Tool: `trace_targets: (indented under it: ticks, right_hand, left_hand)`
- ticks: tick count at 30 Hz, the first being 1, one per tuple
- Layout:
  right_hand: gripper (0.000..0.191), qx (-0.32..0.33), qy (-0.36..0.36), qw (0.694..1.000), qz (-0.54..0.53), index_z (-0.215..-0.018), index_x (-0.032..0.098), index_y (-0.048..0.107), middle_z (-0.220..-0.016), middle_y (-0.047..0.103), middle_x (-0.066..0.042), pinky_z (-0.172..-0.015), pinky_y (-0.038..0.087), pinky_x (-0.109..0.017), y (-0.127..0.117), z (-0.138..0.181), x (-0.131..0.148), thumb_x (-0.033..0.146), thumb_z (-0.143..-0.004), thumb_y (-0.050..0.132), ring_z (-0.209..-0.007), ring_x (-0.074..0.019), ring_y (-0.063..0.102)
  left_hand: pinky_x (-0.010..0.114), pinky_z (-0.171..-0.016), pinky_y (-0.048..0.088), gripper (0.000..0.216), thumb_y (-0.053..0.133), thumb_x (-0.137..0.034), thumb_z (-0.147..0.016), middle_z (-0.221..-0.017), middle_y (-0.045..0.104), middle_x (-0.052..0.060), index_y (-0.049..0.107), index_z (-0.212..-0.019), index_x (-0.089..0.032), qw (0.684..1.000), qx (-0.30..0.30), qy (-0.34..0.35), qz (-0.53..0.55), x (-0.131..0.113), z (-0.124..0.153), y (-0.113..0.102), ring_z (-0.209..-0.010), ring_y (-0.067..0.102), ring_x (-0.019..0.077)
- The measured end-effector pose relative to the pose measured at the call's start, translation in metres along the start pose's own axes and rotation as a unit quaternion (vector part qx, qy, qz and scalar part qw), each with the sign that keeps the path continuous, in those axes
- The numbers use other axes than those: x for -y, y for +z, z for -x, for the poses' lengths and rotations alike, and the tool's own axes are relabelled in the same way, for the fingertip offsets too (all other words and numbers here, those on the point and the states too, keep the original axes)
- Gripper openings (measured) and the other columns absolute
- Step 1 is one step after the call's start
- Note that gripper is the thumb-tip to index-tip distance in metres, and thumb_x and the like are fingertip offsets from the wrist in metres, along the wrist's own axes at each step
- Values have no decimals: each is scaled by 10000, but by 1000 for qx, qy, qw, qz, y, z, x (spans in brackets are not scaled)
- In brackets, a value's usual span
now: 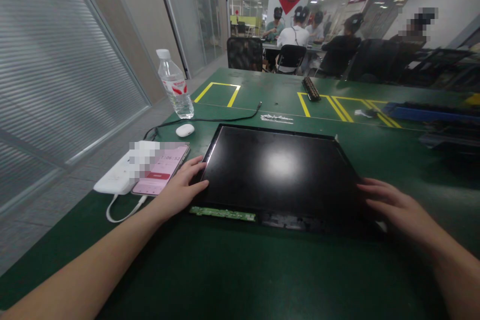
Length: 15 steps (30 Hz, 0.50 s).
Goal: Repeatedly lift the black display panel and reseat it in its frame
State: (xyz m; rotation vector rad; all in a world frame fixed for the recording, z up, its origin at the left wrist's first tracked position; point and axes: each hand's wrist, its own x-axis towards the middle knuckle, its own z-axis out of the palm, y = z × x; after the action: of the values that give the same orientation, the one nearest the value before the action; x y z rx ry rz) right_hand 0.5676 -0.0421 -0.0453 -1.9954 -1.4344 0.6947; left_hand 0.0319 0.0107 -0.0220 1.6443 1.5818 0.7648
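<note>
A black flat screen panel (277,170) lies face up on the green table (225,270), with a narrow green circuit strip (223,213) along its near edge. My left hand (182,187) rests on the panel's near left corner, fingers stretched along its edge. On the near right corner lies my right hand (393,207), fingers extended flat and spread. Neither hand has the panel lifted.
Left of the panel lie a phone (163,175) with a lit screen, a white power bank (120,175) with cable, a white earbud case (185,130) and a water bottle (175,85). A black cable (225,119) runs behind. Blue trays (431,112) sit far right. Several people sit at a far table.
</note>
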Motion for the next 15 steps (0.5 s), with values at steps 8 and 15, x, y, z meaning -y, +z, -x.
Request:
trace_targets:
  ticks: [8, 15]
  right_hand:
    - [389, 8, -3, 1000, -1, -1052, 312, 840, -1546, 623, -95, -896, 657, -538, -1, -2, -4, 479, -728, 705, -1183, -409, 726]
    - [382, 3, -3, 1000, 29, -1038, 285, 830, -1536, 622, -114, -931, 639, -564, 1, -1, 2, 479, -753, 665, -1237, -424, 696]
  left_hand:
    - [526, -1288, 295, 548, 723, -482, -798, -1702, 484, 101, 755, -1303, -274, 1000, 4, 4, 1, 2, -2, 0, -1575, 404, 370]
    - [532, -1282, 302, 560, 722, -509, -821, -1712, 465, 113, 747, -1325, -267, 1000, 19, 12, 0, 0, 1, -2, -1582, 388, 398]
